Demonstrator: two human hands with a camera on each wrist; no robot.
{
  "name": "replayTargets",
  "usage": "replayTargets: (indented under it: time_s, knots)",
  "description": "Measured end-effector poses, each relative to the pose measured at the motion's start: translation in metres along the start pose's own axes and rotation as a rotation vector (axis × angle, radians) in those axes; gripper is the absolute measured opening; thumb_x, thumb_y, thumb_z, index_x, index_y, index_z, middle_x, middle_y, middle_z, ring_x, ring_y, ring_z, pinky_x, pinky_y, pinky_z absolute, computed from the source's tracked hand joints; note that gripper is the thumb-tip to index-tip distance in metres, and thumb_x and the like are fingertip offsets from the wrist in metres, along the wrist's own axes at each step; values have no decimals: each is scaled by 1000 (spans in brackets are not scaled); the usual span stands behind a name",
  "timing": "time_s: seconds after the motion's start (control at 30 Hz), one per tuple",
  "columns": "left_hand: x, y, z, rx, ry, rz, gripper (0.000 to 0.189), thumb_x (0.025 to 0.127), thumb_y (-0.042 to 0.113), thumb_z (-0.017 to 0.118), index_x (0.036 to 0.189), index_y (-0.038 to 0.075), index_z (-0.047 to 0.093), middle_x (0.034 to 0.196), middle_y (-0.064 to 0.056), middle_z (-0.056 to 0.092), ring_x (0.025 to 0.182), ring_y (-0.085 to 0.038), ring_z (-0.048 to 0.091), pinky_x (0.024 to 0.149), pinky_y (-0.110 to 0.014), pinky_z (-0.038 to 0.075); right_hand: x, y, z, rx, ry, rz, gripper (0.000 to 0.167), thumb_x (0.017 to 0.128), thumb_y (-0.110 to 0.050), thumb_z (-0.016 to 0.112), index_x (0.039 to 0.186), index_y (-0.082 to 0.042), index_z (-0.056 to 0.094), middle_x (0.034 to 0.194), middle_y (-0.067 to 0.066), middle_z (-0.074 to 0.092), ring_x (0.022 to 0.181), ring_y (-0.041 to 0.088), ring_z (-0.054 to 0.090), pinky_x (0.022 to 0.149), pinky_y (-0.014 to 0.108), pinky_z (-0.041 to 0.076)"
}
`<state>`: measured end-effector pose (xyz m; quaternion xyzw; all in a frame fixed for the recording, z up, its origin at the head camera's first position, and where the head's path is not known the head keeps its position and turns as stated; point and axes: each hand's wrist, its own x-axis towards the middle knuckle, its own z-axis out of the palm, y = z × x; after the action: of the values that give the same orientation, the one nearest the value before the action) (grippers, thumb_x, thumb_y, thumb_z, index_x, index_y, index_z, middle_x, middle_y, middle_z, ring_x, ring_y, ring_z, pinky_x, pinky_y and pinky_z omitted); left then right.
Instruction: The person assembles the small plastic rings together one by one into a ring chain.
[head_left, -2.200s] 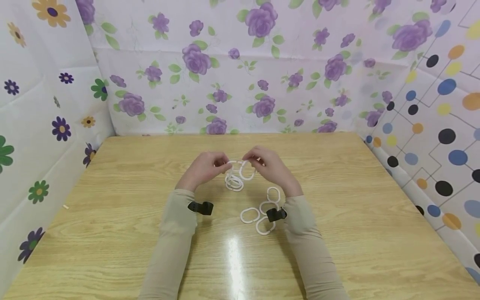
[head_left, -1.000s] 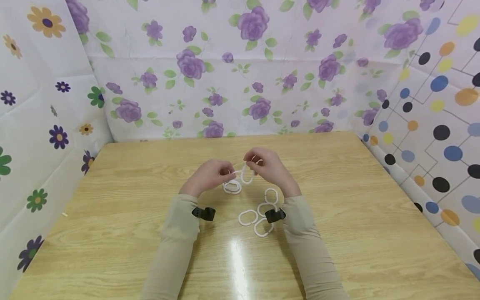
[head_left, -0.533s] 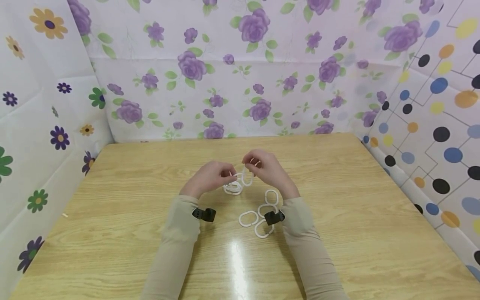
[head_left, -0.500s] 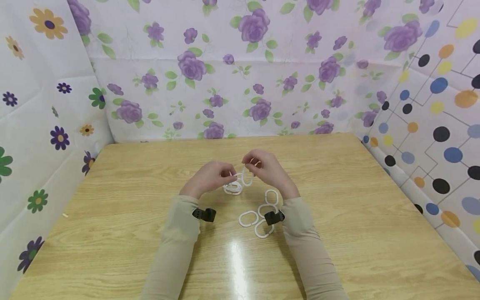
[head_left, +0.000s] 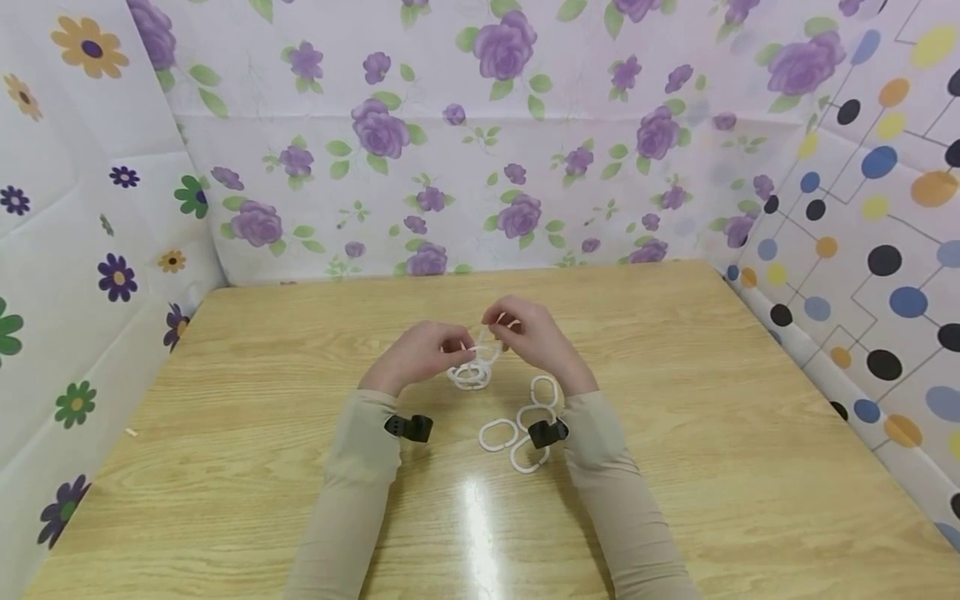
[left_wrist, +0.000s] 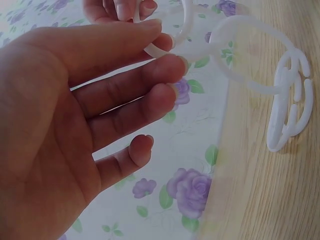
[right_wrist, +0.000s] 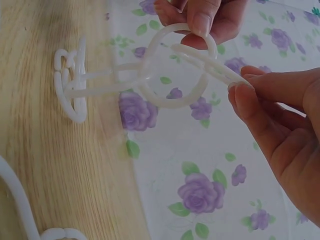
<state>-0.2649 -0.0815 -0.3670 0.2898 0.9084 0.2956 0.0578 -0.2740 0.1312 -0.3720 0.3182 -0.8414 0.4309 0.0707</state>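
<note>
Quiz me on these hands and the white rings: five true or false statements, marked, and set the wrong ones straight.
1. The right hand pinches a white ring. True.
2. The left hand holds nothing. False: the left hand pinches another white ring.
3. Four rings lie on the table between the forearms. True.
4. The table is plain black. False: it shows a pale wood grain.
5. The ring in the left hand is linked to a further ring. True.
</note>
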Motion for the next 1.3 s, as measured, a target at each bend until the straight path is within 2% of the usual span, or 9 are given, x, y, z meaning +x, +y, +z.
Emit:
replayTargets:
  time_s: [0.23,0.5,0.6,0.83,1.0,1.2,1.3]
  knots:
    - [-1,-2,-2,-15,0,-18,14,95,27,62,98,16,70,80,0,67,71,-13,57,66,-28,46,0,1,-3,13,39,33,14,92,4,59,103,-2,64,103,14,63,86,25,66,69,27,57]
    - [0,-5,-3,-24,5,-17,16,95,27,62,97,14,70,80,-1,68,70,-12,57,66,-28,47,-1,3,-4,53,80,23,16,91,7,57,104,-1,64,106,15,61,84,27,65,70,43,57]
    - [0,-5,-4,-30,5,-21,19,96,28,61,99,13,71,82,-4,69,70,-12,57,66,-28,46,-1,3,-4,52,78,10,17,92,7,57,105,-2,64,107,14,61,84,26,65,69,41,57]
    - [-2,-5,-6,-32,23,-78,31,99,35,53,108,10,71,86,-3,70,76,-15,60,71,-32,49,1,1,-3,71,58,-15,18,92,8,56,106,-2,63,109,14,59,86,28,65,67,33,57]
    - [-2,-6,-8,-17,26,-91,35,100,37,51,112,10,69,85,-5,70,78,-16,63,74,-35,51,2,-1,-2,104,53,-26,18,92,8,57,106,-1,63,109,15,59,88,30,65,69,39,57]
    - [-2,-5,-7,-13,50,-92,32,99,38,55,109,11,70,91,-11,72,74,-15,63,69,-32,50,2,-2,1,114,41,-31,17,92,6,58,107,0,63,112,17,58,90,31,65,71,42,57]
    - [-2,-6,-7,-27,72,-101,34,98,39,54,107,11,70,89,-12,71,73,-16,62,67,-30,48,2,-2,2,106,36,-16,18,92,7,57,109,3,62,114,20,57,92,34,65,70,36,57]
